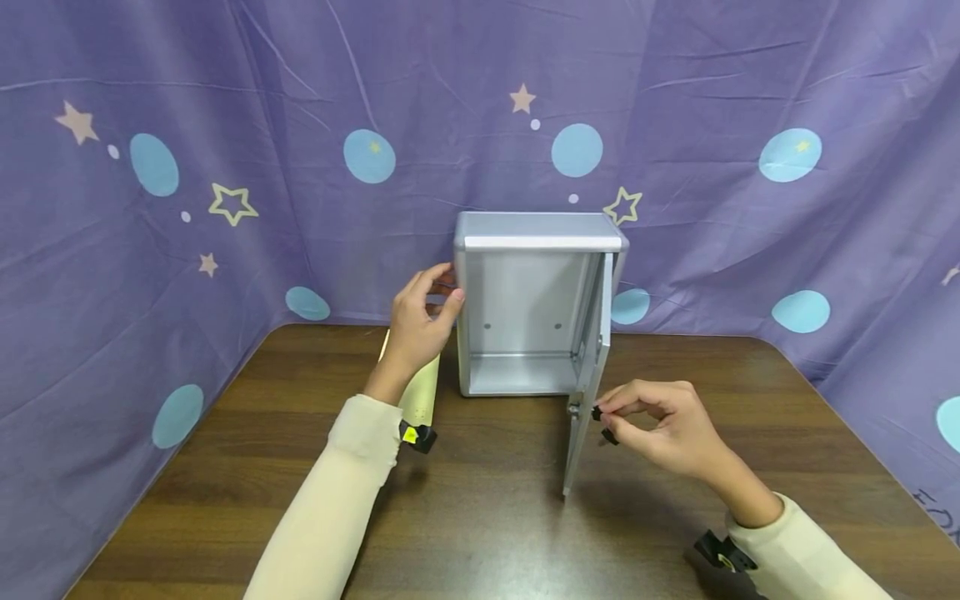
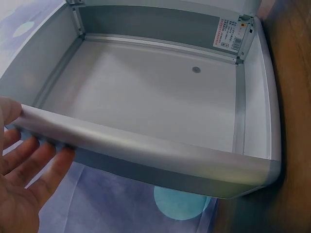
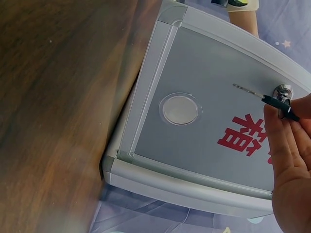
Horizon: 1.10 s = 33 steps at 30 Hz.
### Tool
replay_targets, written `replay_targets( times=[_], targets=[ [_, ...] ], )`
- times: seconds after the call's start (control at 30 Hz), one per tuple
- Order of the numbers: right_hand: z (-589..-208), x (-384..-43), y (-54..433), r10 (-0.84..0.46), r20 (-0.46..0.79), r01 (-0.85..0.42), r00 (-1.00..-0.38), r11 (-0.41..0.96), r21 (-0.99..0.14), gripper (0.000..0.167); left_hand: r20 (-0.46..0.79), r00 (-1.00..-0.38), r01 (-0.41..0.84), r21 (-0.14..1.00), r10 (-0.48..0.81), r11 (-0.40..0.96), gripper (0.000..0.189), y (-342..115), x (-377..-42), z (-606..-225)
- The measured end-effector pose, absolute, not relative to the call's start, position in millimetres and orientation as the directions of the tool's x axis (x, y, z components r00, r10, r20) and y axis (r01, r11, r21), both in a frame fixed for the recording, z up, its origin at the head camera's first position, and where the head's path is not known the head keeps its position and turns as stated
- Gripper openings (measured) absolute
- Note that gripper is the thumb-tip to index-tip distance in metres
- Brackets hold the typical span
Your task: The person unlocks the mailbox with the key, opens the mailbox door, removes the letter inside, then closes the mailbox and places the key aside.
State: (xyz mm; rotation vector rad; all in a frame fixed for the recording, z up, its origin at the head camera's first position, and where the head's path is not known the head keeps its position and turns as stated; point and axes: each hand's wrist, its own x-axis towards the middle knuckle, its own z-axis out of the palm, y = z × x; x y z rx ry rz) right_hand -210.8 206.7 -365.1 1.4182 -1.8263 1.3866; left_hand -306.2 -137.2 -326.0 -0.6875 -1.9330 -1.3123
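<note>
A silver metal lockbox (image 1: 538, 227) stands upright on the table, its door (image 1: 592, 367) swung out toward me on the right side. My left hand (image 1: 420, 321) touches the box's left side, thumb at the front rim and fairly straight fingers along the outer wall. At the door's front face, my right hand (image 1: 667, 425) pinches a black key head at the round lock (image 3: 283, 90). A black-headed key (image 3: 279, 104) lies across those fingers in the right wrist view, its toothed blade pointing away from the lock. My fingers hide the pinched key's blade.
A pale yellow strip (image 1: 422, 392) lies left of the box, partly behind my left wrist. The brown wooden table (image 1: 480, 533) meets a purple patterned curtain (image 1: 450, 108) behind the box. The door's lower corner juts out over the tabletop.
</note>
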Motion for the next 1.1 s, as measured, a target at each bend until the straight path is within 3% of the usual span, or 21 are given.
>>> replay_targets(
  times=[0.93,1.1],
  targets=[
    [-366.4,-213.0,170.3,-0.400,0.829,-0.909,-0.392,0.029,-0.415,0.033,0.762,-0.646,0.725,0.592,0.047,0.353,0.037,-134.6,-307.9,-327.4],
    [-365.0,-215.0,156.7,-0.389,0.819,-0.901,-0.422,0.076,-0.428,0.031,0.747,-0.663,0.710,0.602,0.057,0.365,0.038,-136.3,-306.3,-326.1]
  ],
)
